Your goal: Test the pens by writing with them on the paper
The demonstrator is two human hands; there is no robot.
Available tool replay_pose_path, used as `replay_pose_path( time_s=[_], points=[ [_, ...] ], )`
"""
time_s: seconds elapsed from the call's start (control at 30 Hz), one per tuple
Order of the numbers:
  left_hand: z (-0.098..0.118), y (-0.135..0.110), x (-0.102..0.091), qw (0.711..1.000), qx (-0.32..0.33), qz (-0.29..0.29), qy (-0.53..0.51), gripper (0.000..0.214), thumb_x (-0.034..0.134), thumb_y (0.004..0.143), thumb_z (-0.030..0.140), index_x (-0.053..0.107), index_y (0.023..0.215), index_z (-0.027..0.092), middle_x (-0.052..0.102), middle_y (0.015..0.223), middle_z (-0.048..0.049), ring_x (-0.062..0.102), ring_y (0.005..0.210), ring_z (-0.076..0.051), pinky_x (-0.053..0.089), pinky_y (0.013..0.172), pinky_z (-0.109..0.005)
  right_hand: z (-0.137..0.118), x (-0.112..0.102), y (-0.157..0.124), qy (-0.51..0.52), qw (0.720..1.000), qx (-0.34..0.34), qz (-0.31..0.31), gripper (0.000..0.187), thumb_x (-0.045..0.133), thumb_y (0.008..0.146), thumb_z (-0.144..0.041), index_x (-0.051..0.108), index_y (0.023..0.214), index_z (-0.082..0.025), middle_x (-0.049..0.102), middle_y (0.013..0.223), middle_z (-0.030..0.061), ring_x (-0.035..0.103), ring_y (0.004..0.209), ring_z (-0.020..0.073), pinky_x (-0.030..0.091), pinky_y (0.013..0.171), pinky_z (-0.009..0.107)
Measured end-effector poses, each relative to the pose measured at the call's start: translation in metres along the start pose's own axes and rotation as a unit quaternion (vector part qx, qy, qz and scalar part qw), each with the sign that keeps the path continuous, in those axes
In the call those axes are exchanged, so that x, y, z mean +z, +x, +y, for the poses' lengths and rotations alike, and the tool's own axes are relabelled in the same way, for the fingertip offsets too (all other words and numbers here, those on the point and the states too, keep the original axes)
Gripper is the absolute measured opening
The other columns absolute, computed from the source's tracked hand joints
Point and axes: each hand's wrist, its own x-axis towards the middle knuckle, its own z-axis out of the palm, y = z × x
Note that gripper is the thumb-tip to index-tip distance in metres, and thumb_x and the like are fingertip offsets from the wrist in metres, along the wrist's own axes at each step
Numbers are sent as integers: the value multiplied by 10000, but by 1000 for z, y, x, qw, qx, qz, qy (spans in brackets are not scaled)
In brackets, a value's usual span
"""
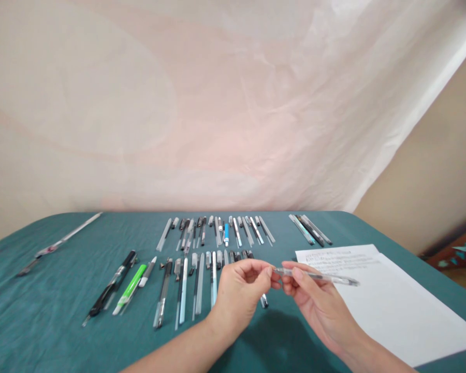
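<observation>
"Clear pen (326,278), where is it?"

"Level above the tabletop (42,311), just right of the near row of pens (184,290), with its right end over the white sheet (404,316). The left hand (238,292) pinches its left tip with narrow fingers. The right hand (314,305) closes its fingers on the barrel just beside."

"What might go wrong?"

"The grip looks slight to me. A twist or pull could let it slip, drop onto the rows and scatter them."

"Any writing?"

"Printed lines at the sheet's far edge, too small to read. No brand is legible."
</observation>
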Motion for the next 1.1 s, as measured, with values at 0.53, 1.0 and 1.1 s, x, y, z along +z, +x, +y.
replay_pose_path(
  time_s=[0.53,1.0,1.1],
  points=[
    [-2,0,0,1000,-10,3,-1,187,664,655,301,647,672,116,690,640,-60,631,562,-152,493,593,-249,1,1,3,40,999,30,-1,200,660,719,-283,683,849,-133,633,660,42,522,601,97,456,578,200],
    [-9,-1,-4,993,63,11,97,135,638,694,250,671,728,124,697,700,-68,646,623,-176,508,599,-247,1,4,2,102,991,83,21,161,612,771,-253,679,822,-116,622,615,23,532,538,63,464,494,145],
    [-8,0,-5,992,67,23,107,135,630,695,251,661,722,122,696,690,-68,643,606,-171,509,598,-248,2,2,2,101,991,88,29,165,614,769,-256,677,832,-117,626,624,25,527,532,62,466,489,146]
  ],
)
